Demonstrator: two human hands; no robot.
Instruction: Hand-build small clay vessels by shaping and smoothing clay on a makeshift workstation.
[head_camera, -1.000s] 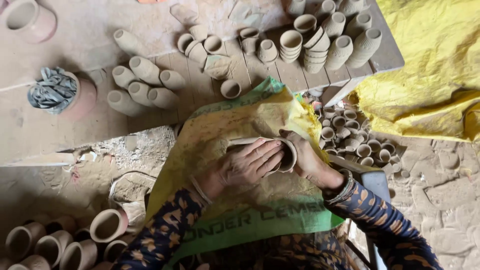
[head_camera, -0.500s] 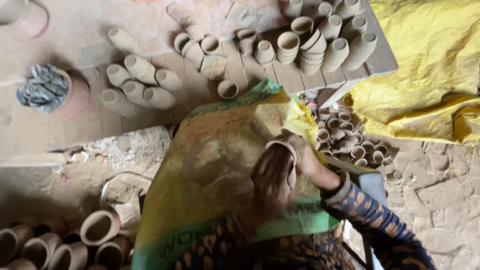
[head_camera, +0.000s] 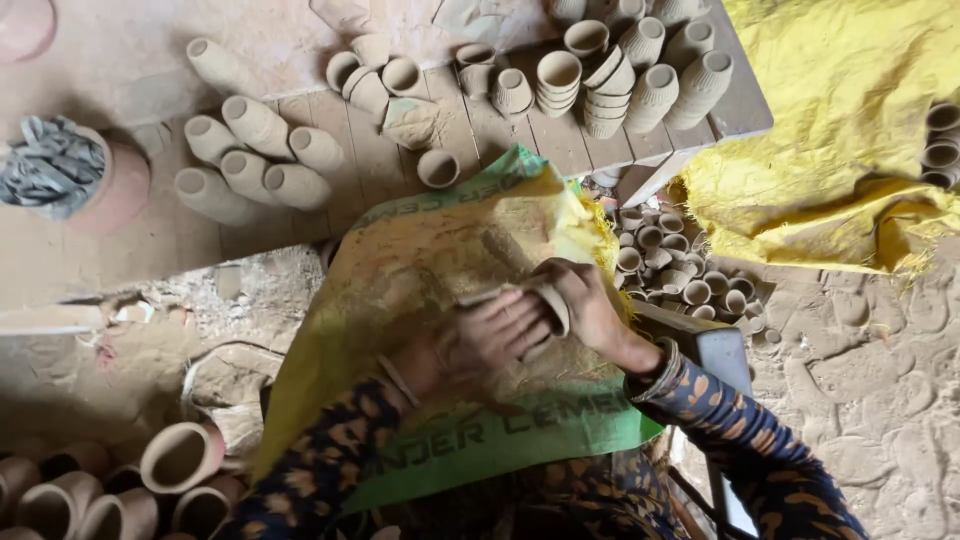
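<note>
A small clay cup (head_camera: 545, 300) lies on its side over a yellow-green woven sack (head_camera: 420, 260) spread across my lap. My right hand (head_camera: 590, 310) grips the cup from the right, fingers wrapped round its rim end. My left hand (head_camera: 490, 340) lies flat against the cup's near side, fingers stretched over its wall. Both sleeves are dark with an orange pattern.
A wooden board (head_camera: 330, 180) ahead carries rows of lying clay cups (head_camera: 250, 150) and stacked cups (head_camera: 610, 80). A pot with grey cloth (head_camera: 60, 170) is at left. Tiny cups (head_camera: 680, 270) lie on the ground at right, beside a yellow tarp (head_camera: 840, 130). Larger pots (head_camera: 180, 455) lie bottom left.
My left hand swept quickly over the cup and now rests flat on its near side. The cup stays in my right hand, shifted slightly lower.
</note>
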